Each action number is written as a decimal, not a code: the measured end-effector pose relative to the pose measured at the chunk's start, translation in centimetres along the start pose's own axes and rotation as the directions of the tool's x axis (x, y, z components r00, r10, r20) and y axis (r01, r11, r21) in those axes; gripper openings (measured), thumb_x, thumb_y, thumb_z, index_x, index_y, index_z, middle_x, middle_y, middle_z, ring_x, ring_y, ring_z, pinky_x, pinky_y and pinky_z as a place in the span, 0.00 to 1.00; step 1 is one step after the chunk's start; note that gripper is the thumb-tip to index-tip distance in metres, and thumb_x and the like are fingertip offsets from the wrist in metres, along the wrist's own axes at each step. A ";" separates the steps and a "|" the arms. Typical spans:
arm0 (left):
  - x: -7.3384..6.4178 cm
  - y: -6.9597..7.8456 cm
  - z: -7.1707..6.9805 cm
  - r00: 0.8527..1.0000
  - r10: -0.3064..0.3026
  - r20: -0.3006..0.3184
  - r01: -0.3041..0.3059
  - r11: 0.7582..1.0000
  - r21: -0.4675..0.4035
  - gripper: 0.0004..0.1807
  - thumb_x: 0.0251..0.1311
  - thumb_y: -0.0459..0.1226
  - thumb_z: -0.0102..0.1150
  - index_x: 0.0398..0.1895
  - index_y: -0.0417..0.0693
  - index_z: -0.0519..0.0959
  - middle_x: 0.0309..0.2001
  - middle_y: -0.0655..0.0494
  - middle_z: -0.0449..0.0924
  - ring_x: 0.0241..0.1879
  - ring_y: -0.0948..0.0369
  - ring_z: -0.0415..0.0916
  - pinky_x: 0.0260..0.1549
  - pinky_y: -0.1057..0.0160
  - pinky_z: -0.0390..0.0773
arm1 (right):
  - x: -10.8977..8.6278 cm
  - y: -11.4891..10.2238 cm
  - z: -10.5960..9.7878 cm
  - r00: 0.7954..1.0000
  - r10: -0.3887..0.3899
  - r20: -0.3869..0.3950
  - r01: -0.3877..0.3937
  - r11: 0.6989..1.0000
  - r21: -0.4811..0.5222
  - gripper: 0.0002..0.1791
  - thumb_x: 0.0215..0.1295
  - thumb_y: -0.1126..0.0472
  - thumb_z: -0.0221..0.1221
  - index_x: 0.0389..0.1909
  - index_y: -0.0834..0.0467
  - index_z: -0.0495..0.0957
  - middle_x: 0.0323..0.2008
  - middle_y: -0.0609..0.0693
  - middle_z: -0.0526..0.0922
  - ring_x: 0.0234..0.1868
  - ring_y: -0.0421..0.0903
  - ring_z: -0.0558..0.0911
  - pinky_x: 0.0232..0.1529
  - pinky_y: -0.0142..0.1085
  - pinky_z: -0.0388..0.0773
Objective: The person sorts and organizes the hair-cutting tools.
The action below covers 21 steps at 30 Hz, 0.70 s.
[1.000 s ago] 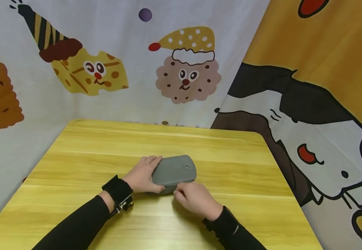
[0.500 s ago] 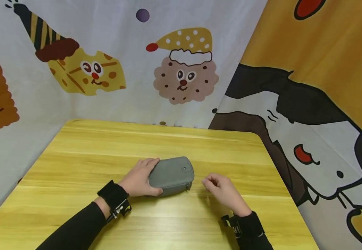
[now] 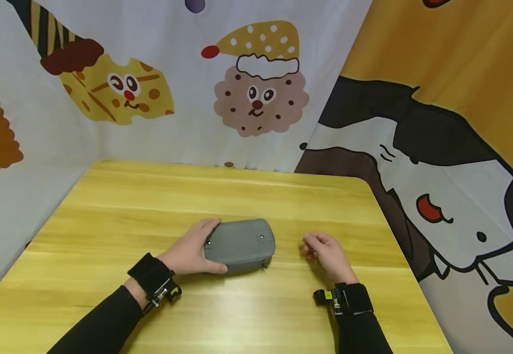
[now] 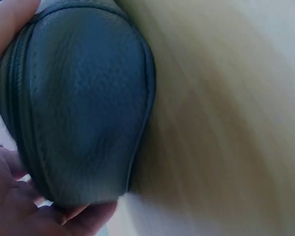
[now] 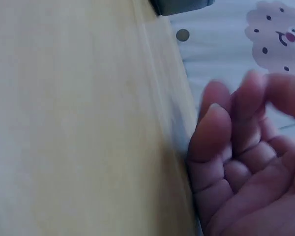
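A grey leather-look zip case (image 3: 238, 241) lies on the table with a snap stud near each end of its top. Its zipper pull (image 3: 264, 263) hangs at the near right corner. My left hand (image 3: 193, 250) grips the case's left end, thumb on the near side and fingers over the far side. Up close in the left wrist view, the rounded end of the case (image 4: 88, 98) shows a stitched seam and a zip along one edge. To the right of the case, my right hand (image 3: 327, 253) is apart from it, fingers loosely curled around nothing (image 5: 241, 162).
The wood-grain table (image 3: 159, 196) has rounded far corners. Printed cloth (image 3: 150, 142) with cartoon food figures hangs behind it, and more cloth with a large cartoon animal (image 3: 451, 206) hangs at its right. Black bands with small cameras (image 3: 152, 275) are strapped on both wrists.
My right hand has left the zipper on the case's near side and moved right, its fingers loosening. My left hand has slid slightly left on the case, uncovering the left stud.
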<state>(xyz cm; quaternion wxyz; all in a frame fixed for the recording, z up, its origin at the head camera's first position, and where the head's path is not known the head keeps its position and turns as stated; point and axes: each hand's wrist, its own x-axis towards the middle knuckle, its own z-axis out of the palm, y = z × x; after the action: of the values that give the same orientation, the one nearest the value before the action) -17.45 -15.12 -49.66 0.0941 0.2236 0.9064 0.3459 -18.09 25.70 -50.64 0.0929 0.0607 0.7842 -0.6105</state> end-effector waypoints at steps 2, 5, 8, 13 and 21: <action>-0.7 -0.3 -0.5 1.000 -0.016 0.009 0.016 0.999 -0.039 0.73 0.47 0.68 0.80 0.88 0.48 0.48 0.85 0.41 0.52 0.79 0.41 0.63 0.71 0.37 0.73 | 0.2 0.3 0.1 0.999 0.032 -0.009 -0.032 0.999 0.023 0.24 0.82 0.48 0.59 0.53 0.69 0.79 0.34 0.49 0.84 0.37 0.45 0.84 0.38 0.34 0.85; -1.8 -0.7 -1.0 0.998 -0.059 0.020 0.061 0.993 -0.104 0.75 0.47 0.66 0.81 0.88 0.48 0.45 0.85 0.40 0.51 0.79 0.39 0.62 0.73 0.35 0.70 | 0.3 0.5 0.0 0.998 0.051 -0.035 -0.049 0.997 0.052 0.23 0.83 0.50 0.58 0.54 0.69 0.79 0.33 0.49 0.83 0.37 0.45 0.84 0.38 0.33 0.85; -2.8 -1.1 -1.2 0.997 -0.073 0.011 0.074 0.987 -0.143 0.74 0.48 0.62 0.83 0.88 0.45 0.45 0.82 0.37 0.59 0.75 0.39 0.69 0.72 0.35 0.72 | 0.3 0.5 0.0 0.998 0.049 -0.046 -0.046 0.997 0.063 0.24 0.83 0.49 0.58 0.54 0.70 0.78 0.33 0.48 0.82 0.37 0.45 0.84 0.37 0.33 0.86; -3.3 -1.6 -1.0 0.998 -0.062 -0.015 0.059 0.987 -0.147 0.72 0.49 0.58 0.84 0.87 0.42 0.47 0.78 0.36 0.65 0.69 0.40 0.76 0.70 0.36 0.74 | 0.3 0.8 0.1 0.997 0.055 -0.051 -0.051 0.996 0.078 0.24 0.82 0.49 0.59 0.52 0.70 0.79 0.33 0.48 0.83 0.36 0.44 0.84 0.37 0.33 0.86; -1.9 -0.9 -0.3 0.996 -0.091 0.024 0.094 0.988 -0.120 0.76 0.47 0.62 0.83 0.88 0.42 0.44 0.83 0.36 0.57 0.78 0.39 0.65 0.75 0.35 0.68 | 0.2 1.0 0.3 0.995 0.071 -0.064 -0.066 0.994 0.086 0.23 0.81 0.49 0.60 0.51 0.69 0.79 0.32 0.49 0.84 0.35 0.45 0.84 0.36 0.33 0.86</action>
<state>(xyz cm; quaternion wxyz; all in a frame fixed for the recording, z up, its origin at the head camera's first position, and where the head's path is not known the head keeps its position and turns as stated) -16.21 -16.81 -50.02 0.1317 0.1784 0.8923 0.3932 -18.03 25.66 -51.74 0.0848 0.1120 0.7581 -0.6369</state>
